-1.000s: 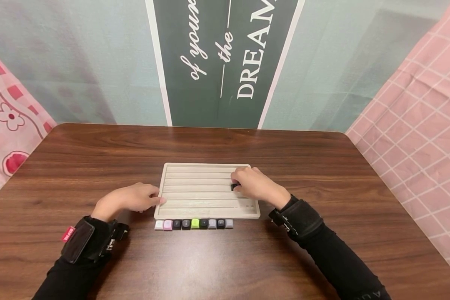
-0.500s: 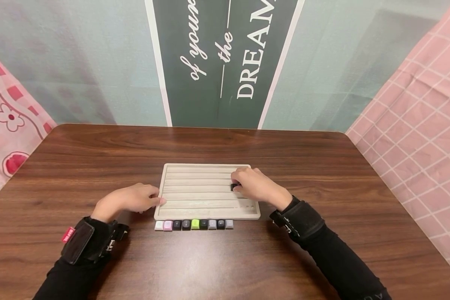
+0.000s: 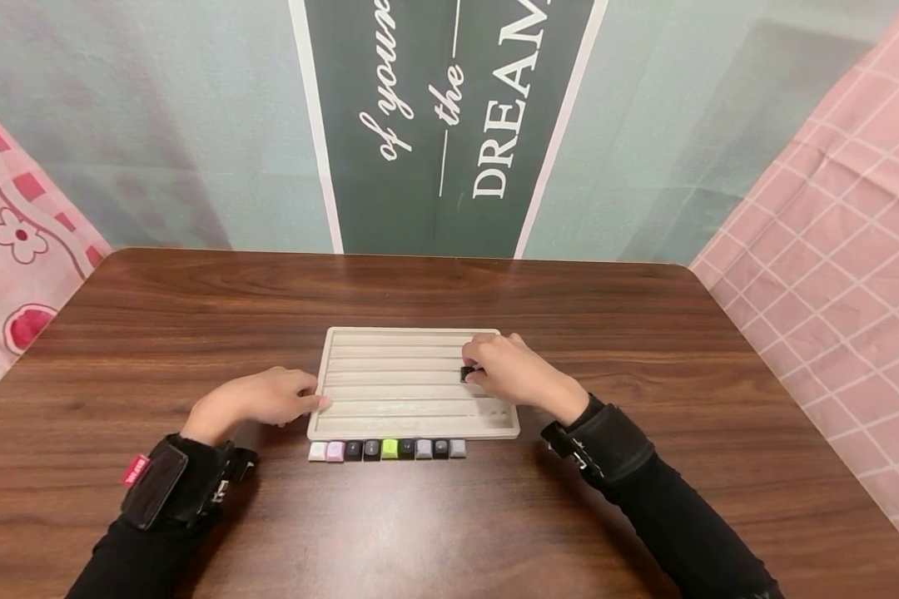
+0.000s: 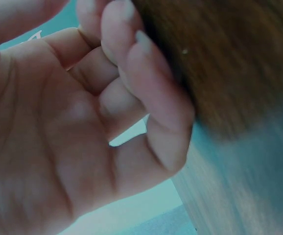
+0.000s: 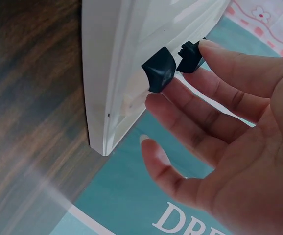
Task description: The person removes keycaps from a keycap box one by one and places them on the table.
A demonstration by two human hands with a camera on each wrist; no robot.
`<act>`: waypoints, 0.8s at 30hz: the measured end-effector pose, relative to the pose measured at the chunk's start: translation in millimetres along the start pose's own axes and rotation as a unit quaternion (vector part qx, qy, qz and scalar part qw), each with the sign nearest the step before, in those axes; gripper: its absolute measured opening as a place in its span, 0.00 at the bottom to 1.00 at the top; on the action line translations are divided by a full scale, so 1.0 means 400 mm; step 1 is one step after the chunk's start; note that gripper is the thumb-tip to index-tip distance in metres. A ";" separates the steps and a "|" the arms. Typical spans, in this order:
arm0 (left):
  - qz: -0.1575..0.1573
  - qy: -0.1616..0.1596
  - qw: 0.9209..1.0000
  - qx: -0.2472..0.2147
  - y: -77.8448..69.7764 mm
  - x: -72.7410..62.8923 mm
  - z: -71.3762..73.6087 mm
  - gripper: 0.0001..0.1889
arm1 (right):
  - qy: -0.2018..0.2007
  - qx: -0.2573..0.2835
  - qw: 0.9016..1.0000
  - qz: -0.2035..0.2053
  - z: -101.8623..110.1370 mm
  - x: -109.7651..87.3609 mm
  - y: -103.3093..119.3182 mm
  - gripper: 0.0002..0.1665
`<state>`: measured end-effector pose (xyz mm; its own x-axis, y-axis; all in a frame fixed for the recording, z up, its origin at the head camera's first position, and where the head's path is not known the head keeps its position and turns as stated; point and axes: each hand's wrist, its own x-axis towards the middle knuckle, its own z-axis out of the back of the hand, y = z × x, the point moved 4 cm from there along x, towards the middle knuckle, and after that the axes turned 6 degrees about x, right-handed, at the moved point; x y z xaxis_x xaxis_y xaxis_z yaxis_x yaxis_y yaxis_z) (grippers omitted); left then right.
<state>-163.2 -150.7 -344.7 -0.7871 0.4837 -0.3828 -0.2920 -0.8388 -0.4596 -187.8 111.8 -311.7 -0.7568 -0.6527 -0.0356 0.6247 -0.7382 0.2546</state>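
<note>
In the head view a cream ridged tray [image 3: 397, 377] lies on the table. My right hand [image 3: 515, 371] is over its right side, thumb and index finger pinching a small black keycap [image 5: 191, 57] with its underside showing. A second black keycap [image 5: 159, 70] stands against the tray close to it, the other fingertips right at its edge. My left hand [image 3: 270, 394] holds the tray's left edge, its thumb over the rim. Close up in the left wrist view, the fingers [image 4: 156, 83] of that hand are bent at the wooden tabletop.
A row of several keycaps [image 3: 389, 449], white, pink, black, green and grey, lies along the tray's near edge. The brown wooden table [image 3: 419, 532] reaches back to a hanging cloth [image 3: 449, 208] with lettering. Pink cloths hang at both sides.
Both hands stay almost in place. The right hand keeps its pinch on the keycap over the tray, and the row of keycaps stands as before.
</note>
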 end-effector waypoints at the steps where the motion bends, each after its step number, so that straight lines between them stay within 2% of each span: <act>1: 0.001 0.000 1.000 0.001 0.001 0.000 0.000 0.14 | -0.002 0.001 1.000 -0.001 0.001 -0.002 0.001 0.09; 10: 0.003 -0.003 1.000 0.011 -0.002 -0.001 -0.001 0.13 | -0.024 0.001 1.000 0.015 0.014 -0.019 0.013 0.07; 24: 0.004 -0.006 1.000 0.020 -0.007 -0.005 -0.002 0.13 | -0.057 -0.029 0.996 0.055 0.016 -0.060 0.033 0.10</act>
<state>-160.5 -149.2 -343.2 -0.7960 0.4744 -0.3759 -0.3069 -0.8517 -0.4248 -162.6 118.9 -301.2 -0.6979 -0.7091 0.1007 0.7128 -0.6738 0.1947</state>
